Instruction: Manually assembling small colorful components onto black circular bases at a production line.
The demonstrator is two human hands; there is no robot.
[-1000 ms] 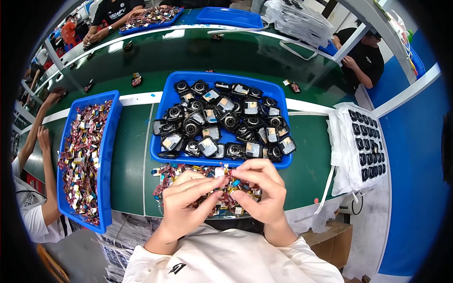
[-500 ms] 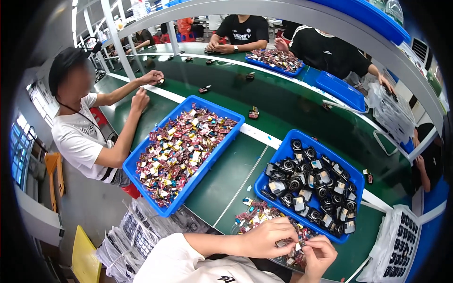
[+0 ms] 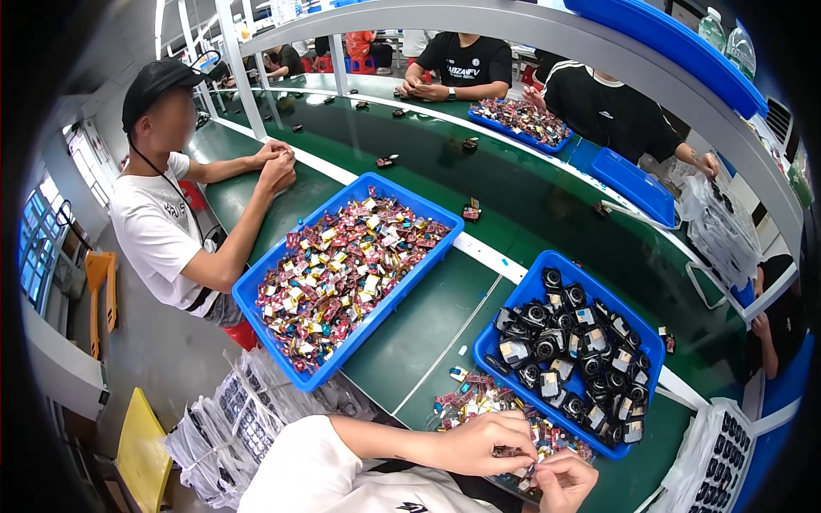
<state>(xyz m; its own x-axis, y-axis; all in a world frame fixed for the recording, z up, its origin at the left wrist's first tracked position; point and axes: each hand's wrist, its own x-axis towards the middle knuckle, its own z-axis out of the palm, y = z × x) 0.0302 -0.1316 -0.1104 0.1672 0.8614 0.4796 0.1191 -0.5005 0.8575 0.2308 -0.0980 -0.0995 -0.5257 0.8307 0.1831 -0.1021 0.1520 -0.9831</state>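
Observation:
My left hand [image 3: 486,440] is closed, pinching a small dark-red circuit board [image 3: 510,451] with its thumb and fingertips. Close against it, the thumb and forefinger of my right hand [image 3: 566,479] are pressed together at the same spot; what lies between them is mostly hidden. Beneath both hands spreads a loose pile of small red boards [image 3: 469,403] with white, yellow and blue bits. Just beyond my right hand stands a blue tray [image 3: 481,352] full of black round-lensed camera-like modules [image 3: 547,346].
A larger blue tray [image 3: 389,309] heaped with small boards stands to the left. Past the trays a dark green conveyor belt [image 3: 342,141] carries scattered boards. A co-worker [image 3: 158,214] sits at the left; others sit across. White trays with black parts [image 3: 723,462] stand at the right.
My view has shifted slightly, moving the scene rightward. My hands have drawn closer together, and the white piece seen between them is now covered. The left co-worker's hands have come together.

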